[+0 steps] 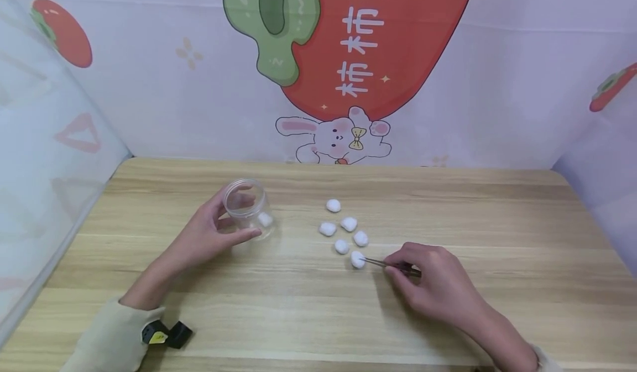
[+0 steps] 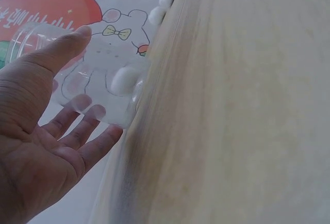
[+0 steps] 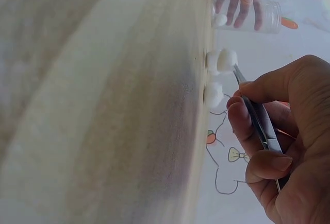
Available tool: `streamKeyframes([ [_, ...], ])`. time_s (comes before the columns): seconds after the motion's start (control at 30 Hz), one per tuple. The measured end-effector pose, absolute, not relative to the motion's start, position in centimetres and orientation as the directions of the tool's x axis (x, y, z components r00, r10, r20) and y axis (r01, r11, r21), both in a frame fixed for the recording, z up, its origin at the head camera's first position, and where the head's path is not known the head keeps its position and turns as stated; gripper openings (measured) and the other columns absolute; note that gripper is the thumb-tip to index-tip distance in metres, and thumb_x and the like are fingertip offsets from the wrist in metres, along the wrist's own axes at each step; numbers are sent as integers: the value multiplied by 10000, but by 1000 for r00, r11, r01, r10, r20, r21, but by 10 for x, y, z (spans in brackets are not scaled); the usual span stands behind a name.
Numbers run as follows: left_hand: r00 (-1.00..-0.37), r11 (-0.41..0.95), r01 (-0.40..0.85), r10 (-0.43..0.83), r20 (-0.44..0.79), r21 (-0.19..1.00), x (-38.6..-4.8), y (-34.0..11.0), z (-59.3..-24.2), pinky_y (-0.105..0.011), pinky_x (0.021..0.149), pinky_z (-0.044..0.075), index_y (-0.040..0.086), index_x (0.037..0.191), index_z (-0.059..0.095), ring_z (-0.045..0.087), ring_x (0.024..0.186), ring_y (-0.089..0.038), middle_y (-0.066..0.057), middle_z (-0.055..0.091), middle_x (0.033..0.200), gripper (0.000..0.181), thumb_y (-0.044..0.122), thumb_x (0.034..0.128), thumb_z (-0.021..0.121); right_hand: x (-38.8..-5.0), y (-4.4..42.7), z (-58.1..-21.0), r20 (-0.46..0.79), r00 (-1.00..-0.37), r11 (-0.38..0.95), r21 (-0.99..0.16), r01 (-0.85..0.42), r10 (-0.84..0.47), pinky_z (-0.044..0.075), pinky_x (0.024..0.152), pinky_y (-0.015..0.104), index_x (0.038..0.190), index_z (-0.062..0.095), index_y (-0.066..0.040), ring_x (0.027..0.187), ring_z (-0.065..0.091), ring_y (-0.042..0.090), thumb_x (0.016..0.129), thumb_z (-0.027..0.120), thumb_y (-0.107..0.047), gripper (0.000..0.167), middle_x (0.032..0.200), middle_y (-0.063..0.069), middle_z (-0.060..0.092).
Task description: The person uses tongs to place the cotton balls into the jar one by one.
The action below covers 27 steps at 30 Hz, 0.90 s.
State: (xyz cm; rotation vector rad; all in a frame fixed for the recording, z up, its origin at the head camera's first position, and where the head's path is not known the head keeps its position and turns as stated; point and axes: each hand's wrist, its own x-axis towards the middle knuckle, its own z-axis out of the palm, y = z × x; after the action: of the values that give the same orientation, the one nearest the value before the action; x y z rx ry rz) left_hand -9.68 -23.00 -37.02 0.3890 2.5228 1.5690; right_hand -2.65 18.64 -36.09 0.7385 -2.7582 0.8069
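Gripping clear jar [image 1: 252, 220], upright on table [image 1: 278, 305], with left hand [image 1: 211, 231], thumb and fingers around its wall. Showing one cotton ball [image 1: 265, 219] inside, near the base. Pinching metal tweezers [image 3: 256, 118] in right hand [image 1: 438, 281], with tips at second cotton ball [image 1: 357, 260], just left of that hand. Have five loose balls [image 1: 349, 224] between both hands, a bit farther out than the right.

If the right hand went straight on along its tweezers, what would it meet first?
Likely the next cotton ball, just beyond the held ball; that held one looks slightly raised, so it might pass over.
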Motion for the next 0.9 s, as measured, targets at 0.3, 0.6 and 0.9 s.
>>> streamKeyframes([
  [0.3,-954,413,155,300,27,897,-97,-229,-369,-320,1099,575,296,1551,445,589,1409,-297,-103,636,1459,829,180,866,897,-35,183,-359,331,-838,666,-509,-545,-433,582,684,193,927,814,-234,780,626,-87,816,863,-24,242,825,-210,723],
  [0.6,-952,401,142,304,15,905,-96,-229,-370,-377,1096,584,320,1555,441,594,1405,-293,-101,625,1469,833,186,869,895,-45,175,-353,327,-846,619,-578,-532,-421,571,685,187,918,820,-203,766,615,-63,838,824,15,232,813,-187,719],
  [0.9,-953,404,148,302,21,903,-96,-227,-370,-366,1087,590,294,1552,444,599,1400,-318,-110,626,1468,834,175,863,898,-65,164,-343,302,-851,628,-577,-522,-429,593,688,214,929,824,-151,752,635,-37,863,814,-16,150,825,-153,735],
])
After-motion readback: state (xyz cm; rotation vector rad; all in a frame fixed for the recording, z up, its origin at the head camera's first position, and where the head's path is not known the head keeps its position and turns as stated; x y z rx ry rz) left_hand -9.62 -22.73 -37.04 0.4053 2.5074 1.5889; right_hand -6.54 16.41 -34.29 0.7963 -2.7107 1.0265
